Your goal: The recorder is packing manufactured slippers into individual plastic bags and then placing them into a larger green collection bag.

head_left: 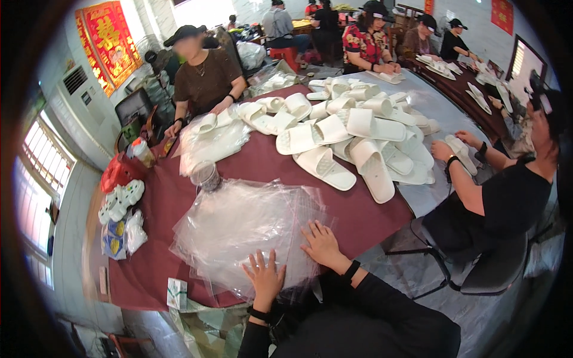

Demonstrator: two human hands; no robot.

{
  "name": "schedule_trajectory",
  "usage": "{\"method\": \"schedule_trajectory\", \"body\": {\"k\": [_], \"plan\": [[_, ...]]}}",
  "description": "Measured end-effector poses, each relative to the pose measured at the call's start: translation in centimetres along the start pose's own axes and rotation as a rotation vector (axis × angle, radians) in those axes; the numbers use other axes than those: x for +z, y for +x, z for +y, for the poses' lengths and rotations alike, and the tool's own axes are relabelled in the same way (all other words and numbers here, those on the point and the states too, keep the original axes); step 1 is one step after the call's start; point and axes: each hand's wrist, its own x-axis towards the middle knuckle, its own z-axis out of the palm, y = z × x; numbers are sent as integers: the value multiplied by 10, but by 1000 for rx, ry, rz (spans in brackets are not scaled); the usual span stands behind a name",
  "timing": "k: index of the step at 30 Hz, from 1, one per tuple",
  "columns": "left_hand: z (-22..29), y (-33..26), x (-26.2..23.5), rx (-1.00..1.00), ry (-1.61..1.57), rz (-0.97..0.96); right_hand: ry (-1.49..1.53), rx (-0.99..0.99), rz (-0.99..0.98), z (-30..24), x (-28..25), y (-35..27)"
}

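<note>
Both my hands rest on a loose stack of clear plastic bags (239,218) spread over the near part of the table. My left hand (264,276) lies flat on the stack's front edge, fingers spread. On the stack's right side sits my right hand (321,243), its fingers stretched out and apart. Neither hand holds anything. Beyond the bags, a big heap of white slide slippers (352,128) covers the far right of the table. A clear plastic cup (206,175) stands at the back edge of the bags.
The table has a dark red cover (262,154). On its left are a red bag (122,172), white clogs (121,201), a blue packet (113,240) and a small box (177,293) near the front edge. Co-workers sit across and to the right; one handles a slipper (462,155).
</note>
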Motion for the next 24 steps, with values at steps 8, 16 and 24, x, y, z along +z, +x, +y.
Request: {"method": "schedule_trajectory", "body": {"k": [8, 16, 24], "plan": [[2, 1, 0, -39, -12, 57, -44, -70, -26, 2, -4, 9], [-7, -9, -10, 69, -153, 26, 133, -364, -5, 13, -15, 7], [-37, -13, -23, 255, -330, -125, 221, -287, -68, 6, -23, 5]]}}
